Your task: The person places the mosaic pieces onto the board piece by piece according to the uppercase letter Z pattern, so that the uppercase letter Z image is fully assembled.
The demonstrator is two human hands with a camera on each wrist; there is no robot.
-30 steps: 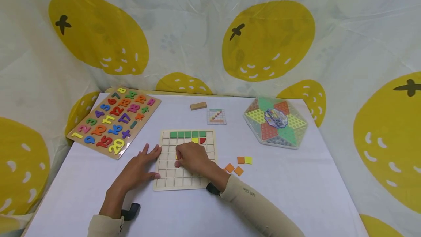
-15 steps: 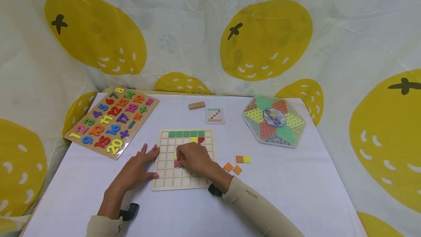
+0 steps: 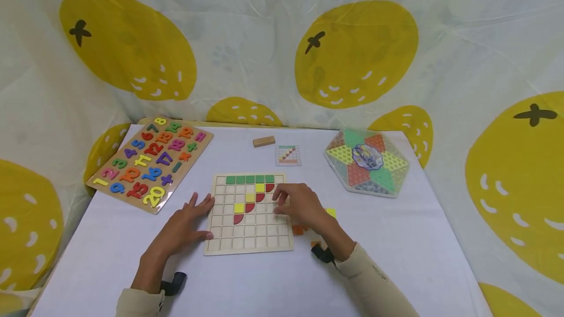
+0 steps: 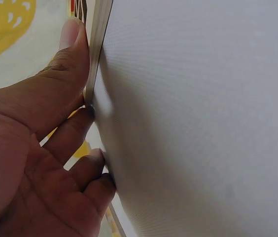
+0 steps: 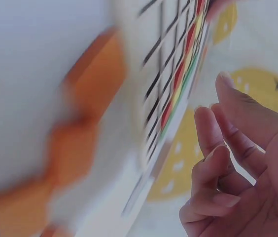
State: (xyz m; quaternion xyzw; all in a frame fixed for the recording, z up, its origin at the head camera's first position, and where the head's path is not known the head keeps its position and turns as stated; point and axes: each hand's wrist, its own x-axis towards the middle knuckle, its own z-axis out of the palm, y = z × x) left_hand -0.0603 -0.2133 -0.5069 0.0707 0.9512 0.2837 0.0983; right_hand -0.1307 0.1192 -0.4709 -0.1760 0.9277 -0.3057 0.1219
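A wooden grid board (image 3: pixel 220 233) lies flat on the white cloth. Its top row holds several green squares (image 3: pixel 249 179); yellow squares (image 3: pixel 239 208) and red quarter-round tiles (image 3: pixel 238 219) step diagonally below them. My left hand (image 3: pixel 182 226) touches the board's left edge with fingers spread, and in the left wrist view its thumb (image 4: pixel 72 44) lies along that edge. Over the board's right edge hovers my right hand (image 3: pixel 304 207). In the right wrist view the thumb and fingers of this right hand (image 5: pixel 237 163) are loosely bent, apart, with nothing between them.
Loose orange tiles (image 3: pixel 298 230) and a yellow tile (image 3: pixel 330 213) lie right of the board, partly behind the right hand. Beyond it are a small pattern card (image 3: pixel 288 155) and a wooden block (image 3: pixel 263 141). A number board (image 3: pixel 150 160) and a hexagonal game box (image 3: pixel 367 160) flank them.
My right hand has left the lower red tile and moved right to the board's edge, uncovering the diagonal of yellow and red tiles. The left hand has stayed put.
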